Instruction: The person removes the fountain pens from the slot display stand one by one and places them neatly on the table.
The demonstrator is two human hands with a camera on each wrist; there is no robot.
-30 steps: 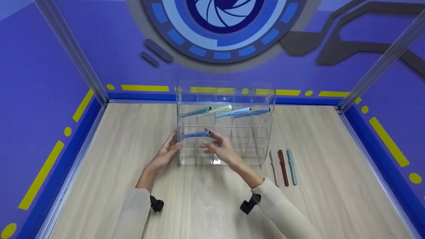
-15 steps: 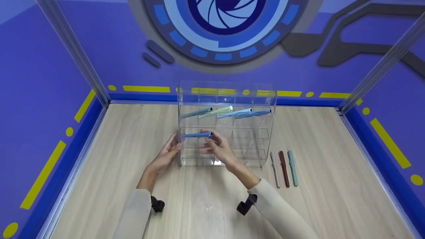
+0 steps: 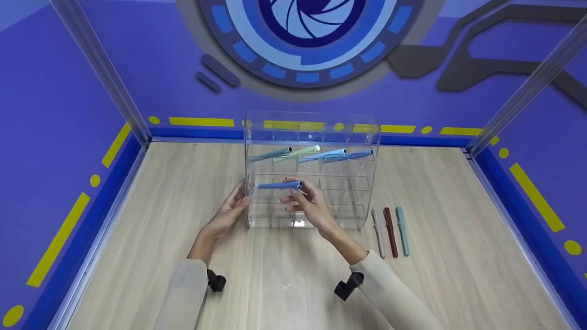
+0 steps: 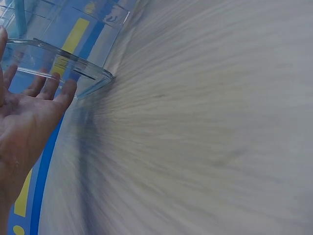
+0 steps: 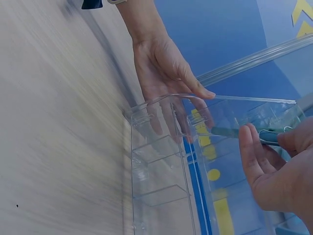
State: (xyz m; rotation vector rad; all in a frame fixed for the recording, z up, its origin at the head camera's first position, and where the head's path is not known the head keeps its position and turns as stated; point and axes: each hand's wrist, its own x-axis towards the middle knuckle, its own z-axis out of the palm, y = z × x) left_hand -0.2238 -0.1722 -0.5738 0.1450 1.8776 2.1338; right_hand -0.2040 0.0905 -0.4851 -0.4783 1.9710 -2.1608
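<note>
A clear acrylic pen rack (image 3: 330,183) with tiered compartments stands mid-table. My right hand (image 3: 314,206) pinches a blue pen (image 3: 277,185) near its right end, at the rack's lower-left tier; the pen lies nearly level, its left end by the rack's left side. In the right wrist view, thumb and fingers meet on this pen (image 5: 269,137). My left hand (image 3: 229,208) rests against the rack's left wall, fingers (image 4: 49,88) mostly straight along the outer face and thumb at the front edge. Several pens lean in the tier above, including a light green pen (image 3: 302,152) and a light blue pen (image 3: 323,156).
On the table right of the rack lie a grey pen (image 3: 379,233), a dark red pen (image 3: 390,231) and a teal pen (image 3: 402,230), side by side. Blue printed panels (image 3: 192,101) stand at the back and both sides of the wooden table (image 3: 440,284).
My right hand has closed its fingers on the blue pen, and the pen has shifted a little to the right. My left hand stays at the rack's left wall.
</note>
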